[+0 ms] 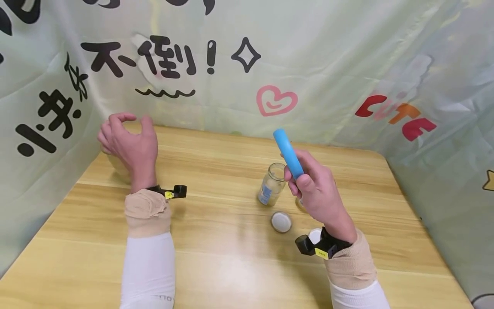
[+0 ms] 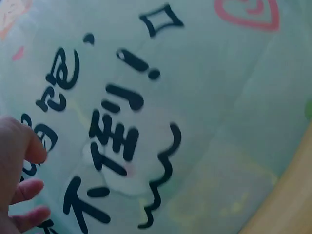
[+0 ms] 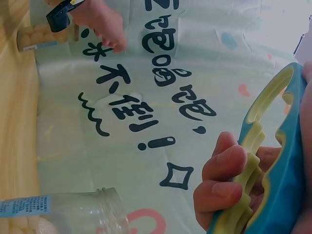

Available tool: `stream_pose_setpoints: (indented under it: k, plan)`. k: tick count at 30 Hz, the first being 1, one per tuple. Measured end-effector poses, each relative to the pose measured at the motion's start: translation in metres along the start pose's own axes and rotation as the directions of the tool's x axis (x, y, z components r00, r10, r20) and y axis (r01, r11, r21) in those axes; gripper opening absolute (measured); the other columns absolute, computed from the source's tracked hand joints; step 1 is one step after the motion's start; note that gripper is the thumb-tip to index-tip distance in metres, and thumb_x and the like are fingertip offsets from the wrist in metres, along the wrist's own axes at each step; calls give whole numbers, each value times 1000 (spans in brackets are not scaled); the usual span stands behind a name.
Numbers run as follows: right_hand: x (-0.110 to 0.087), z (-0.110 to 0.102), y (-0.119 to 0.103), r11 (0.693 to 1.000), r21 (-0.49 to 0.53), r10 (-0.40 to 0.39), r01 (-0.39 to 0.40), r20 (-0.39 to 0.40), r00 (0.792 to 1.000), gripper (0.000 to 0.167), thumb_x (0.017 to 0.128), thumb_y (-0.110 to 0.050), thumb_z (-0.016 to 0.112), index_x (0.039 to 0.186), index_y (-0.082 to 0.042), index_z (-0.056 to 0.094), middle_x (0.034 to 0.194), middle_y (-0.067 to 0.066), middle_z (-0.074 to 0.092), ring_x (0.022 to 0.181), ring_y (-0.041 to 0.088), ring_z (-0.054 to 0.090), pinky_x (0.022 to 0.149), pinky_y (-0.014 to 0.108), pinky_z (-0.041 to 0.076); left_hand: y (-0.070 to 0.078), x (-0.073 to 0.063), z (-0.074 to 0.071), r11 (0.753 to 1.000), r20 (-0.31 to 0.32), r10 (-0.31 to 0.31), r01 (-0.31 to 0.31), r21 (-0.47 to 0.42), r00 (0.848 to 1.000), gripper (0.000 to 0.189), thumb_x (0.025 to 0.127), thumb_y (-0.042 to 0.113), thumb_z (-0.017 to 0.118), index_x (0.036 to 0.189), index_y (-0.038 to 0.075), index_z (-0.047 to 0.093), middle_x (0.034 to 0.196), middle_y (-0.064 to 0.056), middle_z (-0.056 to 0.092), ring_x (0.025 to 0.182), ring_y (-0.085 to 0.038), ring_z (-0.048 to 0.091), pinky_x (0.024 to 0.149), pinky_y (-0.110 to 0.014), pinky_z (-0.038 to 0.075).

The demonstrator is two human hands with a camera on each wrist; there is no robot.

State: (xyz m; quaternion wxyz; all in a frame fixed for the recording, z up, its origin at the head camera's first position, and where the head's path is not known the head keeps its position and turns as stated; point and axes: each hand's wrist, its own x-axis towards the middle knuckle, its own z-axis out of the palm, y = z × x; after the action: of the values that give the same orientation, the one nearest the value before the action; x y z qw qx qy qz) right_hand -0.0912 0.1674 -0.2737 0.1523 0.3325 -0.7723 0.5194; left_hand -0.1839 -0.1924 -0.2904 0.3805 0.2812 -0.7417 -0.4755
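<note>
My right hand (image 1: 320, 193) grips a blue jar opener (image 1: 287, 152), raised above the table; the right wrist view shows its yellow-green ridged inner edge, with fingers curled through the loop. Close beside that hand stands a lidless glass jar (image 1: 272, 185) with a blue label. My left hand (image 1: 131, 141) is at the far left corner, fingers spread and loosely curved, holding nothing. Under it, in the right wrist view, stands a jar with pale yellowish contents (image 3: 46, 36), mostly hidden by the hand in the head view.
A round lid (image 1: 281, 222) lies on the wooden table (image 1: 216, 253) in front of the open jar. Another white lid (image 1: 314, 235) shows partly behind the right wrist camera. Part of another glass item (image 1: 299, 205) peeks out under the right hand. Printed cloth (image 1: 328, 86) encloses the table.
</note>
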Motion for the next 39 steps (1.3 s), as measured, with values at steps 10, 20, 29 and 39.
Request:
stream_pose_setpoints:
  k: [10, 20, 29, 39]
  plan:
    - [0, 5, 3, 998, -60, 18, -18, -3, 1000, 81, 96, -74, 41, 125, 0, 60, 81, -9, 56, 56, 15, 48, 46, 21, 40, -11, 21, -7, 969, -92, -166, 180, 168, 982, 43, 76, 34, 70, 115, 37, 50, 144, 10, 37, 140, -14, 29, 119, -32, 17]
    - [1, 8, 2, 992, -109, 64, -63, 2, 998, 84, 93, -79, 39, 130, -7, 62, 79, -1, 57, 56, 9, 48, 48, 24, 40, -29, 27, -5, 954, -85, -267, 276, 120, 960, 70, 76, 26, 74, 134, 38, 37, 151, 12, 27, 138, -5, 33, 116, -28, 21]
    - [-1, 9, 2, 989, -126, 77, -76, 4, 997, 83, 92, -80, 38, 129, -9, 62, 77, 4, 57, 57, 10, 49, 50, 25, 41, -47, 27, 6, 931, -184, -279, 218, -294, 943, 55, 79, 4, 73, 120, 25, 42, 116, 12, 41, 105, -3, 44, 91, -21, 41]
    - [-1, 8, 1, 991, -107, 80, -78, 13, 997, 83, 92, -80, 38, 128, -9, 62, 80, -2, 58, 57, 15, 50, 51, 26, 42, -76, 22, 22, 921, -179, -312, 251, -298, 933, 62, 78, 18, 82, 130, 22, 48, 131, 7, 61, 123, -6, 55, 108, -15, 39]
